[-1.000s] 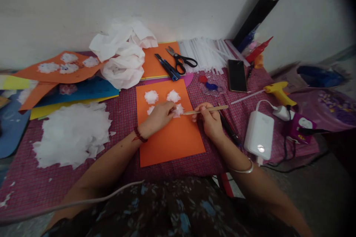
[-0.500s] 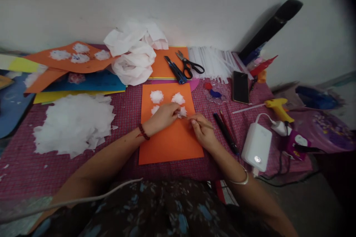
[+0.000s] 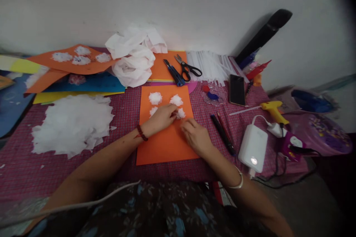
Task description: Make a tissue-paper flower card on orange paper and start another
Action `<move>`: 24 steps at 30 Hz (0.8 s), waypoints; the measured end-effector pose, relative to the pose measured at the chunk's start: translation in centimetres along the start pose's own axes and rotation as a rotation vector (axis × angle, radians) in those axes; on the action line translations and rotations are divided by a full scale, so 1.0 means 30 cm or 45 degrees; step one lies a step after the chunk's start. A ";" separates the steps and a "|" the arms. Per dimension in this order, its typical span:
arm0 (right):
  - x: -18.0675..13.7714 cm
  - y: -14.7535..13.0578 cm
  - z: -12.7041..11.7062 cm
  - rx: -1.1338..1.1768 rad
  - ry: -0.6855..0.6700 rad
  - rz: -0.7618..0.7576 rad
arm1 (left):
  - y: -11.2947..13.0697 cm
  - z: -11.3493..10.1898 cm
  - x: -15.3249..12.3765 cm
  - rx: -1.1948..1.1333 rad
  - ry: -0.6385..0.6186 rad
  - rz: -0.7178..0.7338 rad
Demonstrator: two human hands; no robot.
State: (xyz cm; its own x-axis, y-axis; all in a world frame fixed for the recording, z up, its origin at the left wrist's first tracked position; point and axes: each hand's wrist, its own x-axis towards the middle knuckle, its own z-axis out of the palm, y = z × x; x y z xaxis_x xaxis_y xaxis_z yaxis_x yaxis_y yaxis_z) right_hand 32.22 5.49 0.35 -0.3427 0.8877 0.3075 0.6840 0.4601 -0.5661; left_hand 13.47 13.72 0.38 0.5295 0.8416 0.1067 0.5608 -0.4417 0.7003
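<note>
An orange paper sheet lies in front of me on the checked cloth. Several white tissue puffs sit on its far half. My left hand rests on the sheet with its fingertips pinched at the puff on the right. My right hand lies on the sheet just below that puff, back up, fingers curled under. The wooden stick cannot be seen in it now.
A pile of white tissue pieces lies left. Crumpled tissue, scissors and a cutter sit behind. Pencils, phone, white charger and yellow glue gun stand right.
My right hand, which held a wooden stick at the puff, has dropped toward me onto the sheet, and the stick is out of sight. My left hand stayed at the puff.
</note>
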 end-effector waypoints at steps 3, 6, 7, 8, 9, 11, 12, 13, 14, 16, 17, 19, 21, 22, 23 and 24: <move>0.012 0.031 -0.009 0.636 0.365 0.295 | -0.014 0.007 0.003 -0.039 0.052 0.011; 0.031 0.055 -0.014 1.109 0.520 0.584 | -0.035 0.017 0.015 -0.098 0.160 -0.002; 0.038 0.060 -0.014 1.197 0.521 0.635 | -0.038 0.016 0.020 -0.119 0.210 -0.014; 0.045 0.064 -0.014 1.257 0.525 0.669 | -0.036 0.010 0.024 -0.140 0.261 -0.030; 0.050 0.068 -0.013 1.298 0.532 0.693 | -0.027 -0.003 0.024 -0.170 0.317 -0.035; 0.058 0.075 -0.013 1.338 0.568 0.719 | 0.014 -0.056 0.011 -0.243 0.438 0.010; 0.060 0.079 -0.014 1.344 0.591 0.725 | 0.042 -0.096 -0.007 -0.278 0.525 0.071; 0.061 0.084 -0.015 1.345 0.609 0.732 | 0.072 -0.144 -0.033 -0.280 0.598 0.150; 0.061 0.088 -0.017 1.342 0.618 0.740 | 0.101 -0.198 -0.067 -0.185 0.677 0.225; 0.057 0.091 -0.020 1.321 0.617 0.767 | 0.142 -0.312 -0.158 0.149 0.821 0.258; 0.052 0.090 -0.021 1.301 0.605 0.785 | 0.151 -0.365 -0.214 0.265 0.851 0.246; 0.043 0.081 -0.022 1.240 0.589 0.812 | 0.144 -0.452 -0.340 0.379 0.885 0.126; 0.038 0.073 -0.022 1.165 0.590 0.793 | 0.110 -0.505 -0.479 0.400 0.925 -0.083; 0.038 0.070 -0.021 1.132 0.590 0.774 | 0.087 -0.516 -0.550 0.407 0.932 -0.200; 0.038 0.067 -0.020 1.088 0.610 0.758 | 0.063 -0.518 -0.619 0.420 0.922 -0.308; 0.039 0.064 -0.019 1.048 0.591 0.750 | 0.039 -0.511 -0.682 0.446 0.892 -0.403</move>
State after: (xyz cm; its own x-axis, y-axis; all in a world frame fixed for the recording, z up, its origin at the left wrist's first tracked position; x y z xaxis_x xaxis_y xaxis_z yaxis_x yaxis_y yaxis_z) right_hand 33.52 7.40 0.06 0.2864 0.9579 -0.0176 -0.0343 -0.0081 -0.9994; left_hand -6.45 0.73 9.83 -0.1385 0.8891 0.4362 0.8422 -0.1260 0.5242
